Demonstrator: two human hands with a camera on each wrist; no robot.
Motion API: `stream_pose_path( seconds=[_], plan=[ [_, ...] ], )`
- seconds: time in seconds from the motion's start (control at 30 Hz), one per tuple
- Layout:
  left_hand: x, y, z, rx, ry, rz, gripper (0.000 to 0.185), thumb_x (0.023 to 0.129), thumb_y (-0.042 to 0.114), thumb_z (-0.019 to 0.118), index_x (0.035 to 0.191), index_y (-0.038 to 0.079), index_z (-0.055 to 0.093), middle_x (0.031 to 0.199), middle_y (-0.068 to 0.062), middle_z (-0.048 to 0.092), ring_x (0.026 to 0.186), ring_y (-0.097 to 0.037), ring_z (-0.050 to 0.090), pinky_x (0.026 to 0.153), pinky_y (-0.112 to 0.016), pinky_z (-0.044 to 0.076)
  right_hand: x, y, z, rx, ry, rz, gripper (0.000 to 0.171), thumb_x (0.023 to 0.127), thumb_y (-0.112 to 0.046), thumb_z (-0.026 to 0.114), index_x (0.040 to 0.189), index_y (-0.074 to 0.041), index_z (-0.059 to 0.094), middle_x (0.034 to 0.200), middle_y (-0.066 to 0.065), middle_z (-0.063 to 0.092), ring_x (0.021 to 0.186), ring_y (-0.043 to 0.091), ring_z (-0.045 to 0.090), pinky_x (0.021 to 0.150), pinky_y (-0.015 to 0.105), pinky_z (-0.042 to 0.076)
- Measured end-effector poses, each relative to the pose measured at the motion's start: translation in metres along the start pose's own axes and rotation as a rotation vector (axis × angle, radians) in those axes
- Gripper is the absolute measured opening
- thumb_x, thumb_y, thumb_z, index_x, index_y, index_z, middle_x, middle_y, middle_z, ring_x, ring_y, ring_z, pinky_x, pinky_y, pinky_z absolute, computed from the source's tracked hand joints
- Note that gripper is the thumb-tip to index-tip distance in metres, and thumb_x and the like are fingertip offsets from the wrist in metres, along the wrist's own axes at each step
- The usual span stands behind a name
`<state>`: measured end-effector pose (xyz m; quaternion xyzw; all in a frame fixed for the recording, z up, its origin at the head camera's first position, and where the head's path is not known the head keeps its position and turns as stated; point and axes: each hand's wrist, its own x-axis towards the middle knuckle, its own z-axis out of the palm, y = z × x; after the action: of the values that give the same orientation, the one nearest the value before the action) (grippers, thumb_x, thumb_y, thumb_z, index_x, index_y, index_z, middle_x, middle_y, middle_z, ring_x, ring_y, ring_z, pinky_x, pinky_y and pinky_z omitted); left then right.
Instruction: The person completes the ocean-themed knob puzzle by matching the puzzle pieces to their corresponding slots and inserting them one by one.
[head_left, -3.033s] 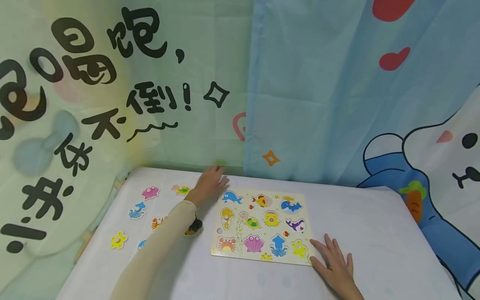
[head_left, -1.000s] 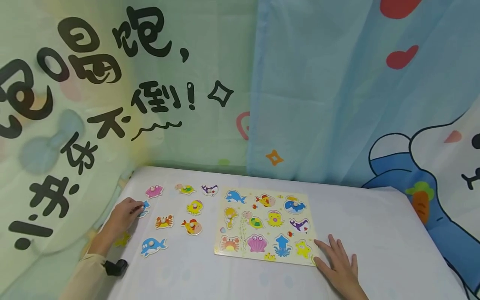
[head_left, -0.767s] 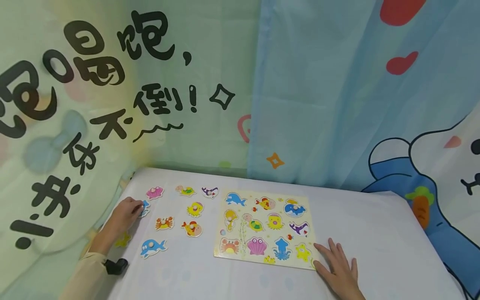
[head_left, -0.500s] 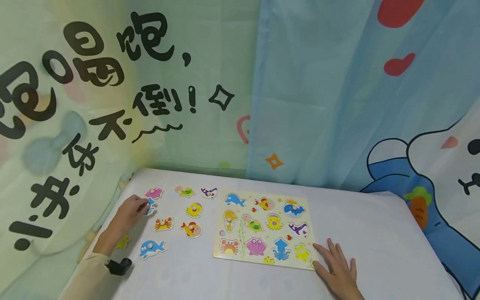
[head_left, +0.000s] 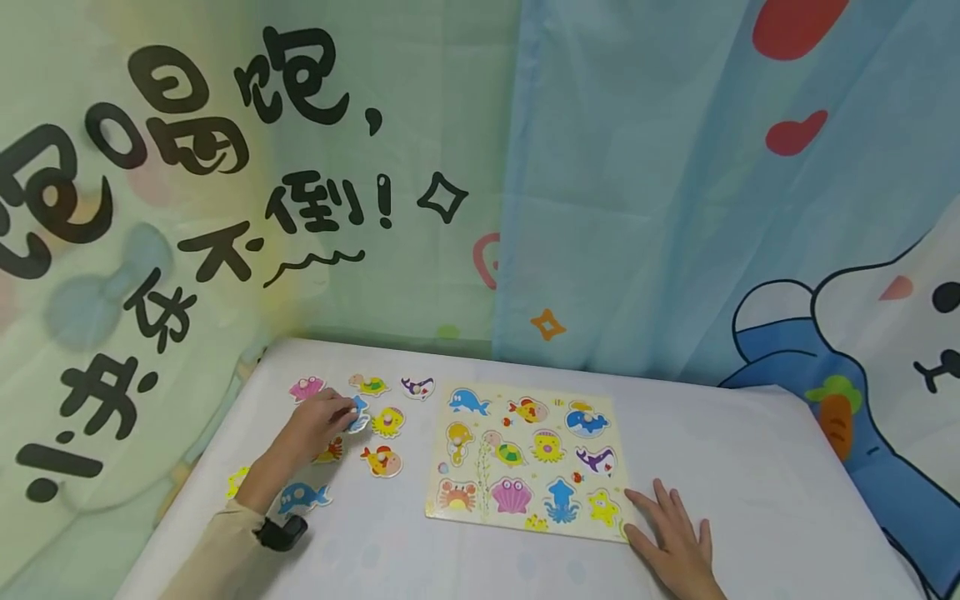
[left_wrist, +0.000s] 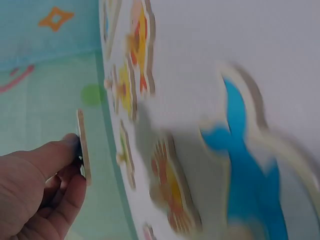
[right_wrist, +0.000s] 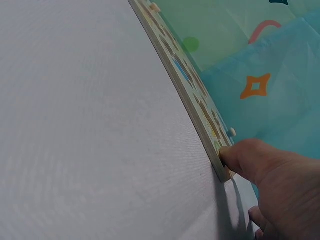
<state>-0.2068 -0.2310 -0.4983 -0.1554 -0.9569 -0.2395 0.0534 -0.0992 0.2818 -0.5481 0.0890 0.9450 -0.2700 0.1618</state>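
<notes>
My left hand (head_left: pixel 322 421) pinches a blue squid puzzle piece (head_left: pixel 361 415) above the left part of the table; the left wrist view shows this piece (left_wrist: pixel 84 150) edge-on between thumb and fingers. The sea-animal puzzle board (head_left: pixel 501 518) lies flat in the middle. At its near right corner rests my right hand (head_left: pixel 675 542), fingers spread and holding nothing. In the right wrist view the thumb (right_wrist: pixel 245 157) presses on the corner of the board (right_wrist: pixel 192 107), from which two small knobs stand up.
Loose pieces lie left of the board: a pink shell (head_left: pixel 306 387), turtle (head_left: pixel 369 384), purple whale (head_left: pixel 417 387), octopus (head_left: pixel 387 422), fish (head_left: pixel 382 462), partly covered crab (head_left: pixel 330 451), blue dolphin (head_left: pixel 303 497) and yellow starfish (head_left: pixel 237 481). Printed curtains (head_left: pixel 637 208) hang behind the white-covered table (head_left: pixel 750 467).
My left hand went from the far side of the board to the squid piece at the left, picked it up and carried it rightward. My right hand stays at the board's corner.
</notes>
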Motion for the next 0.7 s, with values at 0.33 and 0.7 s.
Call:
stream_pose_path(
  seconds=[0.33, 0.7],
  plan=[
    [0.018, 0.031, 0.029, 0.037, -0.073, 0.131, 0.017, 0.088, 0.016, 0.07, 0.1, 0.005, 0.072, 0.085, -0.001, 0.06, 0.075, -0.009, 0.048, 0.07, -0.023, 0.05, 0.001, 0.001, 0.002, 0.003, -0.003, 0.008, 0.069, 0.089, -0.055, 0.056, 0.145, -0.016, 0.041, 0.16, 0.026, 0.003, 0.145, 0.051, -0.008, 0.104, 0.071, -0.021],
    [0.025, 0.076, 0.056, -0.055, -0.115, 0.29, 0.015, 0.091, 0.018, 0.066, 0.101, 0.009, 0.072, 0.085, 0.002, 0.061, 0.075, -0.007, 0.047, 0.068, -0.018, 0.045, 0.001, 0.0, 0.001, 0.008, -0.007, 0.012, 0.069, 0.09, -0.054, 0.057, 0.145, -0.016, 0.041, 0.16, 0.026, 0.003, 0.145, 0.05, -0.008, 0.103, 0.071, -0.022]
  ],
)
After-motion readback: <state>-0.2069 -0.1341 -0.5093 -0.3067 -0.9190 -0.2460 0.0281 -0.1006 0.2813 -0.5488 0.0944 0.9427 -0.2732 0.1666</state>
